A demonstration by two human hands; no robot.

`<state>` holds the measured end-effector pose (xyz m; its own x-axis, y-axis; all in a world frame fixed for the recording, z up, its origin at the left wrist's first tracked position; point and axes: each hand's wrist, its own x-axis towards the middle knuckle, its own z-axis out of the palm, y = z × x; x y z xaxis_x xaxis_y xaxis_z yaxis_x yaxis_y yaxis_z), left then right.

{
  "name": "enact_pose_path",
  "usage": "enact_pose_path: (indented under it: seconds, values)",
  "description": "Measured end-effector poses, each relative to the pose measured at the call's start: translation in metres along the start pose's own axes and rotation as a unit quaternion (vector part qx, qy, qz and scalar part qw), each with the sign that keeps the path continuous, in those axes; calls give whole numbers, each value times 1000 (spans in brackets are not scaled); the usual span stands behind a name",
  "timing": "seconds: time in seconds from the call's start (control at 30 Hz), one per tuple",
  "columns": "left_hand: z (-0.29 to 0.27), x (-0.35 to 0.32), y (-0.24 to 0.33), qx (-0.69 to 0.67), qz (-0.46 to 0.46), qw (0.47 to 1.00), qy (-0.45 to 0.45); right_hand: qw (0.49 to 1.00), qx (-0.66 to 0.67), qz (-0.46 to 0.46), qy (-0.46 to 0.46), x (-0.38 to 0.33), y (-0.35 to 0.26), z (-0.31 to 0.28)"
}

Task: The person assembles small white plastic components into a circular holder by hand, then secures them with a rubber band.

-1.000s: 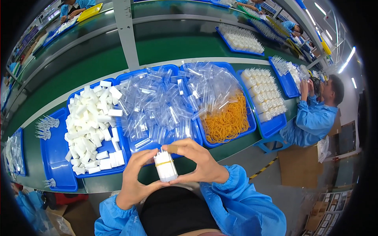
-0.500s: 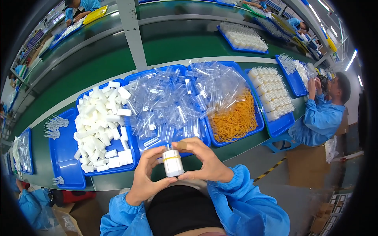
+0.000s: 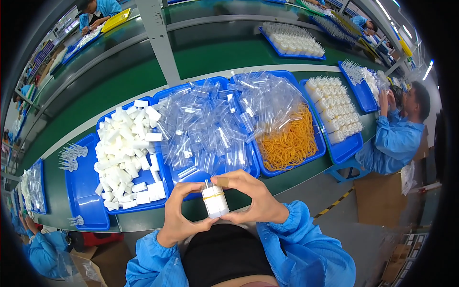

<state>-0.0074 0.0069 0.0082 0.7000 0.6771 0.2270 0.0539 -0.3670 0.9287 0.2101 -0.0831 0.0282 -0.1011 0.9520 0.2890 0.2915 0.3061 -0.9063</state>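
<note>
- Head view: the left hand (image 3: 179, 217) and right hand (image 3: 253, 198) meet just off the near edge of the counter (image 3: 210, 52), above the person's lap, both closed around a small white block (image 3: 215, 203).
- The small white block stands upright between the fingertips, with a yellow rubber band (image 3: 213, 195) wrapped round its upper part and a small clear piece poking out of its top.
- It looks light and stiff, smooth-sided and so a little slippery; the flat sides under the band seem the safest place to pinch it.
- At the near edge, toward the left, a blue tray (image 3: 160, 179) is heaped with loose white blocks (image 3: 124, 155).
- Beside it, mid-counter, a second blue tray (image 3: 191, 176) holds a pile of clear plastic bags (image 3: 205, 129).
- To the right, a third blue tray (image 3: 313, 153) carries more clear bags and a mound of yellow rubber bands (image 3: 287, 143).
- Further right, a tray of white capped pieces (image 3: 334, 112) stands in rows near a seated co-worker (image 3: 397, 138).
- At the far edge sits another tray of such pieces (image 3: 294, 43).
</note>
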Motion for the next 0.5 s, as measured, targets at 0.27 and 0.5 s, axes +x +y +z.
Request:
enact_pose_path:
  seconds: [0.27,0.5]
  values:
    - [4,0,4,-89,-55,994,25,986,138,79,47,1,4,6]
    - [-1,-3,4,-17,-17,1000,-7,999,11,42,-10,2,-1,-6]
